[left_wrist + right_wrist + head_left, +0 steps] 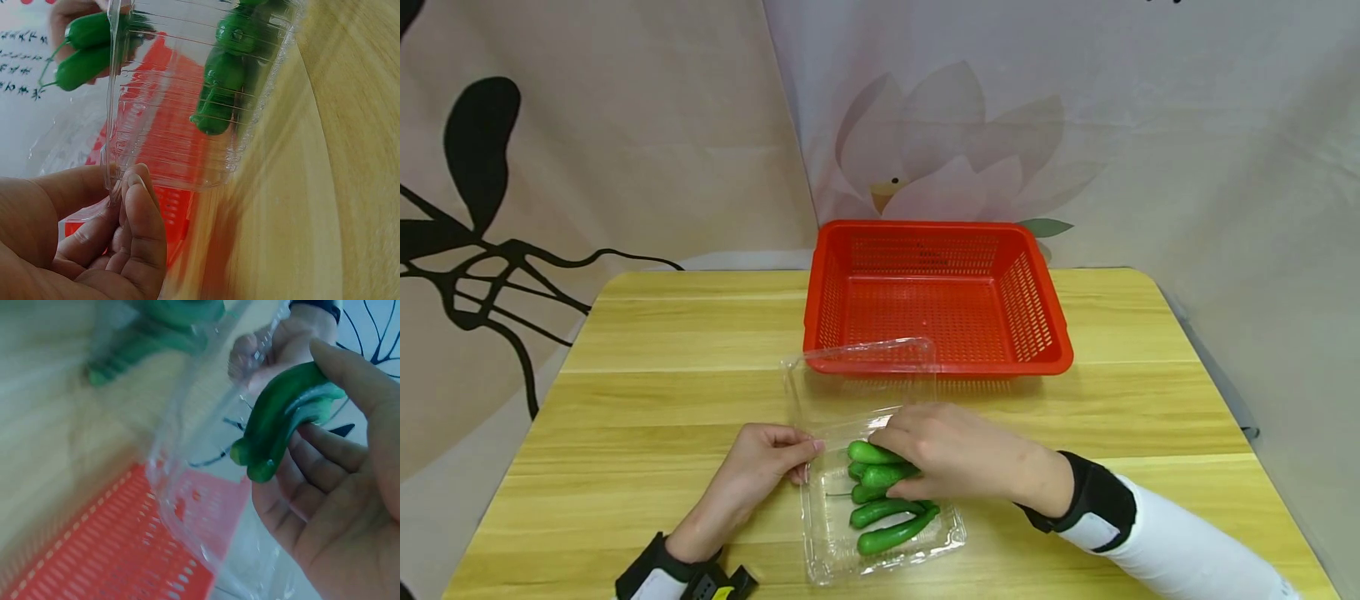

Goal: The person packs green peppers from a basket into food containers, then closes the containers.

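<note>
A clear plastic clamshell box (827,554) lies on the table with its lid (801,400) folded back towards the far side. Several green peppers (891,536) rest inside the box in a rough row. My left hand (760,467) pinches the left edge of the box near the hinge, between thumb and fingers. Over the box, my right hand (962,454) holds two green peppers (284,419) side by side between thumb and fingers. From above, the right hand covers part of the peppers and the box's right side.
Behind the box stands a red perforated plastic basket (1052,364), and the lid overlaps its front rim in the head view. The wooden table (662,375) extends to both sides. A printed cloth (700,125) hangs behind it.
</note>
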A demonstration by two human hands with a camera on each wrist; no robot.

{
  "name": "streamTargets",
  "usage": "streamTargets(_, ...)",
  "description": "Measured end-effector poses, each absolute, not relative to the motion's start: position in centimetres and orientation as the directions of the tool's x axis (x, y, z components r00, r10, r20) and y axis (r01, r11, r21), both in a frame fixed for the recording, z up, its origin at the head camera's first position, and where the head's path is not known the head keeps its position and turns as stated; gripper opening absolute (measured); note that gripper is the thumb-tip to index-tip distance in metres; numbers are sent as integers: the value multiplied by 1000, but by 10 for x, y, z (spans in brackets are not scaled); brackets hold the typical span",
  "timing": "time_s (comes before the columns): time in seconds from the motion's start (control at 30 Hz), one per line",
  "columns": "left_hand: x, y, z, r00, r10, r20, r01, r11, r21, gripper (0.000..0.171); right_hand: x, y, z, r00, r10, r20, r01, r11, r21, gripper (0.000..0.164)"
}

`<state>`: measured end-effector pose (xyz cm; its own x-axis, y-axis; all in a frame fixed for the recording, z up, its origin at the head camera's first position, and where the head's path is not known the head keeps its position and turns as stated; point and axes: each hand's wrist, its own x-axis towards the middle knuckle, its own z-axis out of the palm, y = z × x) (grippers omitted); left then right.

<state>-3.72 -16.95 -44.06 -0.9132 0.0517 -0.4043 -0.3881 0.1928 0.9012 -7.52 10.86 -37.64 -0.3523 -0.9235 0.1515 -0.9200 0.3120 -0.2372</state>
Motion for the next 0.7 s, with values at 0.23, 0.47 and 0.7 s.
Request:
streamTargets(0.23,-37,-170,-440,-914,52,-403,-386,199,901,17,-67,102,-392,-326,-940,100,-930,300,-212,41)
streamTargets(0.47,-37,-170,-440,-914,45,-403,-387,199,900,16,-60,96,-408,-311,-949,46,-936,297,-191,37)
streamTargets(0.7,-37,-170,-440,-914,44,-403,-388,196,901,17,-57,93,-414,-319,-948,19,-933,311,-179,41)
